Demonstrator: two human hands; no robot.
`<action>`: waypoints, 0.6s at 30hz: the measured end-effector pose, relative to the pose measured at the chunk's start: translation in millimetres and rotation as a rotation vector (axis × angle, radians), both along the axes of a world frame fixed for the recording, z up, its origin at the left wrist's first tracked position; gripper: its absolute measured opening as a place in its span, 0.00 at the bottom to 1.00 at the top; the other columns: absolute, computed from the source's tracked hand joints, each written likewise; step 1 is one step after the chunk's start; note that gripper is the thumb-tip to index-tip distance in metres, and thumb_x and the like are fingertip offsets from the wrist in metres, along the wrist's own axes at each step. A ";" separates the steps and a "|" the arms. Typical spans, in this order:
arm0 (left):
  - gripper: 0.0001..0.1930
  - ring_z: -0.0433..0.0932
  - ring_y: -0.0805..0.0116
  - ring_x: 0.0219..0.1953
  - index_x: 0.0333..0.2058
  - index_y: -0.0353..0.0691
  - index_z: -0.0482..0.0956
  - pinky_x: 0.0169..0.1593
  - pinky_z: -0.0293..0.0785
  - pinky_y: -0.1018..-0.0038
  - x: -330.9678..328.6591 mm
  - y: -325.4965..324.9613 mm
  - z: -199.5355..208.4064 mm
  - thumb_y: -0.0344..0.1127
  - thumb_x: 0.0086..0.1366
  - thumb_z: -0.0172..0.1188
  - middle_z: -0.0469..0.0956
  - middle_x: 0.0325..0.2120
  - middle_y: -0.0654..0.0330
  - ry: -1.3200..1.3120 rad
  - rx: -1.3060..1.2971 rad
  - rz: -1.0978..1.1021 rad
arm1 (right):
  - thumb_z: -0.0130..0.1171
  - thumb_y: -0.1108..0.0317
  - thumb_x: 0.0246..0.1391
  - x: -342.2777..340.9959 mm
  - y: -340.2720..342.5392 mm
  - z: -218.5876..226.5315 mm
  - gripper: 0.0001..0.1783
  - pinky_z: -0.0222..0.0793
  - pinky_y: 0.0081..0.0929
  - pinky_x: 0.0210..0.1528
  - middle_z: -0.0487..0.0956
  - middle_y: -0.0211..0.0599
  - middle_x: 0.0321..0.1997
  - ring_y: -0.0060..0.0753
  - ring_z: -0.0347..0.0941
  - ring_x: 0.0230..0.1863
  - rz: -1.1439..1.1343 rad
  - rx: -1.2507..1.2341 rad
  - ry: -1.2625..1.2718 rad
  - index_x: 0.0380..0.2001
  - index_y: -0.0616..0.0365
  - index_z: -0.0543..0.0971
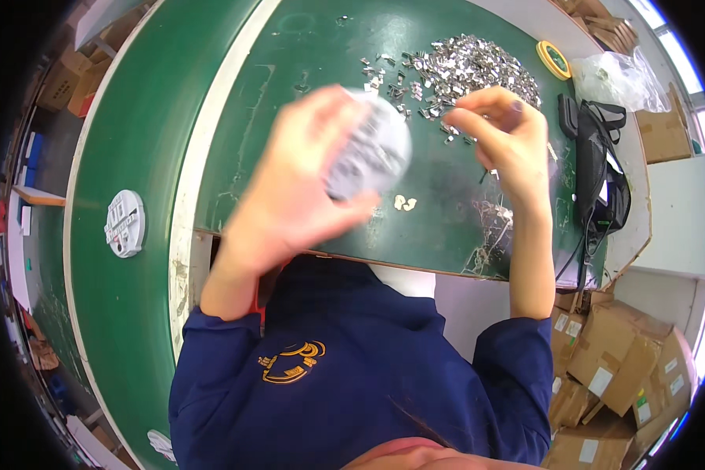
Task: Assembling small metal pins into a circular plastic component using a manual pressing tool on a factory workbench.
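My left hand point(294, 168), smeared by motion, grips a round light-grey plastic part point(376, 149) by its edge above the green table point(305, 227). Raised, moulded shapes show on the part's face, though blur hides their detail. To the right, my right hand point(513, 141) is raised at the near edge of a heap of small shiny metal clips point(478, 70). Its thumb and forefinger come together in a pinch; whatever is between the tips is too small to make out. Loose clips point(399, 90) lie scattered between the two hands.
On the green belt point(125, 313) at the left lies another grey round part point(125, 224). A yellow tape roll point(554, 60), a clear plastic bag point(623, 82) and a black bag point(603, 172) line the table's right side. Cardboard boxes point(619, 352) are piled at the lower right.
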State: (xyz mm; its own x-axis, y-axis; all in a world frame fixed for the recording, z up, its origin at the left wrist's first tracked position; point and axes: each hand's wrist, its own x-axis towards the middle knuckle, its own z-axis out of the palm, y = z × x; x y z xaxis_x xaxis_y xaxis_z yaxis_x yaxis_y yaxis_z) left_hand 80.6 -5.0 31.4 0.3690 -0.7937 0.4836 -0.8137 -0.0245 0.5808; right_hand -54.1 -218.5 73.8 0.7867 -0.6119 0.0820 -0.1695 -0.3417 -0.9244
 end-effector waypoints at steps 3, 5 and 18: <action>0.43 0.64 0.48 0.65 0.64 0.41 0.67 0.67 0.61 0.56 -37.9 -5.6 -16.6 0.32 0.45 0.73 0.63 0.63 0.46 0.050 0.094 -0.281 | 0.62 0.78 0.55 -18.1 12.0 3.5 0.04 0.50 0.12 0.14 0.83 0.39 0.33 0.08 0.60 0.14 -0.021 0.268 -0.183 0.35 0.66 0.81; 0.44 0.63 0.47 0.65 0.64 0.41 0.67 0.67 0.61 0.56 -37.2 -7.1 -24.2 0.32 0.45 0.73 0.63 0.63 0.46 0.061 0.117 -0.331 | 0.61 0.79 0.55 -30.1 20.5 2.8 0.04 0.49 0.12 0.13 0.83 0.41 0.33 0.08 0.59 0.14 -0.040 0.400 -0.271 0.35 0.67 0.81; 0.41 0.64 0.47 0.64 0.61 0.33 0.69 0.65 0.63 0.58 -28.5 1.3 -37.2 0.29 0.45 0.72 0.63 0.64 0.48 0.337 0.128 -0.327 | 0.67 0.81 0.50 -64.6 46.0 -29.0 0.07 0.50 0.13 0.20 0.85 0.33 0.34 0.07 0.59 0.18 0.111 0.131 -0.087 0.35 0.64 0.85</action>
State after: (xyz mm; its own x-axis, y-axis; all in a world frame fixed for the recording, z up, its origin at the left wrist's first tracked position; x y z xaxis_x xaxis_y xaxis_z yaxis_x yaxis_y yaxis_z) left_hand 52.2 -3.6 -5.9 0.2099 -0.9395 0.2708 -0.5577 0.1125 0.8224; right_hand -118.7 -172.4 44.8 0.8435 -0.5315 0.0777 -0.0549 -0.2293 -0.9718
